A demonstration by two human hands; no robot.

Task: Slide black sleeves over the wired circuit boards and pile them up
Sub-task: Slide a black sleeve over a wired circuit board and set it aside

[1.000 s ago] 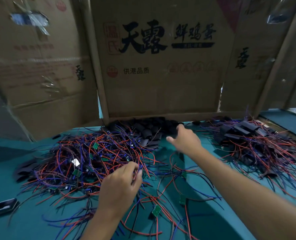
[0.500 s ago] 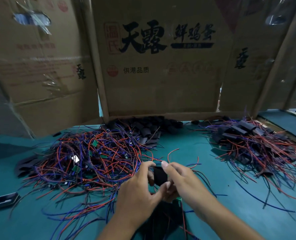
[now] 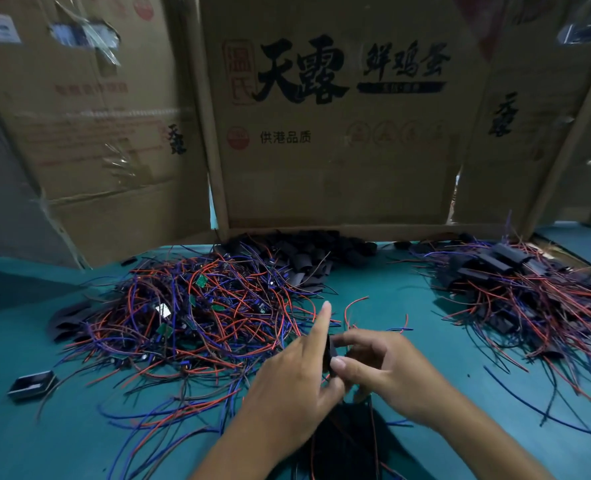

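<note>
Two small dark trays sit at far left edge of the teal table, one cut off by the frame. Left-centre: big tangle of unsleeved wired boards, red/blue/black leads w/ small green boards showing through. A few flat black sleeve pieces lie at its left side. Behind it, upper centre by the cardboard, a heap of loose black sleeves.

Lower centre: both hands meet above the table. Left hand w/ index finger stuck out straight and up; its other fingers and thumb sit against a black sleeve, exact grip hidden behind the hand. Right hand has fingers curled, thumb and fingertips pinching the same sleeve from the right. Sleeve is edge-on between the two hands; board inside not visible. Red and blue leads stick up just past the hands, dark leads hang down below them.

Right: pile of finished sleeved boards, black sleeves on top, leads splayed out. Well apart from the hands.

Background: cardboard panels standing upright along the table's far edge, printed w/ black characters.
</note>
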